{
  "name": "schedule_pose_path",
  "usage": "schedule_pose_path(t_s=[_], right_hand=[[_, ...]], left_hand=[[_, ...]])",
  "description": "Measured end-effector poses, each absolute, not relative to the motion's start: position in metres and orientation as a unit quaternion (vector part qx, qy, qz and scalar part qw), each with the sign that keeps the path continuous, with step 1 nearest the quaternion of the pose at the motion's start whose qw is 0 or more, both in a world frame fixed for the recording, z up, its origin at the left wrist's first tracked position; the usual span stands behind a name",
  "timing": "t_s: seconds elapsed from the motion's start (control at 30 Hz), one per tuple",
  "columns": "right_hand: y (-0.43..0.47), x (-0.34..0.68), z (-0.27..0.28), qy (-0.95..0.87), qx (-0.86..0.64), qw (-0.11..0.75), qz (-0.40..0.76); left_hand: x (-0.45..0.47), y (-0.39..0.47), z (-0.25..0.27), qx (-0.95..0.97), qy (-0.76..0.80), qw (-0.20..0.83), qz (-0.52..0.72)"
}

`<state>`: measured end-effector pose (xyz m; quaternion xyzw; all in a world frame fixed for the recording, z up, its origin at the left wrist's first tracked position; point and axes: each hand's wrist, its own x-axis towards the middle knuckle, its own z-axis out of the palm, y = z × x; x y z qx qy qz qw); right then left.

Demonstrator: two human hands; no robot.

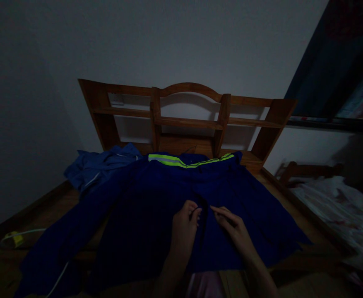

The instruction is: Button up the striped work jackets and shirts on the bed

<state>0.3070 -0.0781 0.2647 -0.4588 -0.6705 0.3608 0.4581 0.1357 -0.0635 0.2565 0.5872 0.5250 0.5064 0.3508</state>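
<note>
A dark blue work jacket with yellow-green and grey reflective strips lies spread over a wooden surface, its collar end away from me. My left hand is closed, thumb and fingers pinching the jacket's front edge near the middle. Just right of it, my right hand has its fingers drawn together at the opposite front edge, fingertips on the cloth. A narrow dark gap in the jacket front runs between the two hands. Dim light hides any small fastener at the fingertips.
Behind the jacket stands a wooden headboard with shelves. A lighter blue garment lies crumpled at the left, and a yellow object is near the left edge. White bedding or sheeting lies on the right, below a dark curtain.
</note>
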Motion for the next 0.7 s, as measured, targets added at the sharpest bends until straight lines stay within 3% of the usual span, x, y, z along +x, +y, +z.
schedule_pose_path(t_s=[0.13, 0.3, 0.7], right_hand=[[-0.078, 0.306, 0.264, -0.665, -0.452, 0.447, 0.392], [-0.078, 0.300, 0.262, -0.700, -0.449, 0.435, 0.346], [-0.063, 0.289, 0.271, -0.709, -0.494, 0.407, 0.295]], left_hand=[[0.146, -0.063, 0.248, 0.609, 0.468, 0.376, 0.519], [0.141, -0.066, 0.239, 0.580, 0.430, 0.444, 0.530], [0.137, -0.065, 0.241, 0.561, 0.452, 0.442, 0.534]])
